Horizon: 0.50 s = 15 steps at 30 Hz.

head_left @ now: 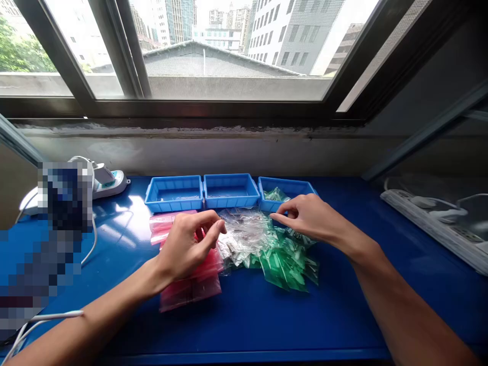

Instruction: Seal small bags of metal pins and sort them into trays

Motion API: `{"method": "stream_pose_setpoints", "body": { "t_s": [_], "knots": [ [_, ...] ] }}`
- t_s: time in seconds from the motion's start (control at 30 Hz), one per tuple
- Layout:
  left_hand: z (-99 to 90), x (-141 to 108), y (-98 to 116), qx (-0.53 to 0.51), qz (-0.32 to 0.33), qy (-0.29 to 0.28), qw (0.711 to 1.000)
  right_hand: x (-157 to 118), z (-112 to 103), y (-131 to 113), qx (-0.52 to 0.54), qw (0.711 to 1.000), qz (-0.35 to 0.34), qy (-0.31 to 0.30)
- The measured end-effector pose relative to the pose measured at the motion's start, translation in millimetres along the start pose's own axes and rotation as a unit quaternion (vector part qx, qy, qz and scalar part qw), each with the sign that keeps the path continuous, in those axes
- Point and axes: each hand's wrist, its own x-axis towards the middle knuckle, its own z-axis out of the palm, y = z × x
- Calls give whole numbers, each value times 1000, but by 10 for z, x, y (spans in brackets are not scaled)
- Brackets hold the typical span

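My left hand (190, 243) hovers over a stack of pink-red plastic bags (190, 294), fingers loosely curled, thumb and index finger near each other, with nothing visible between them. Beside the stack lies a pile of clear plastic bags (244, 231). Green plastic bags (285, 264) are heaped to the right of the clear ones. Above the green heap, close to the front of the right blue tray (301, 187), is my right hand (305, 216). Its fingers are bent and slightly apart, and I see nothing in them. A green bag (276, 194) lies inside that tray.
The left blue tray (173, 206) and middle blue tray (231, 202) hold some clear items. Power strips stand at left (114, 185) and right (438, 223), with a white cable (93, 239) on the blue table (267, 330). A pixelated patch covers the far left. A window is behind.
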Motion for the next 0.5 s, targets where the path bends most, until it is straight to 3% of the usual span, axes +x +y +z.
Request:
{"method": "stream_pose_setpoints", "body": {
  "t_s": [0.2, 0.33, 0.5],
  "knots": [
    [-5, 7, -1, -4, -7, -5, 1000, 52, 81, -73, -27, 997, 60, -40],
    [-2, 2, -4, 1, -8, -11, 1000, 48, 55, -126, 7, 996, 63, -58],
    [5, -3, -3, 4, -6, -9, 1000, -13, -51, -122, 82, 996, 44, -8]
  ]
}}
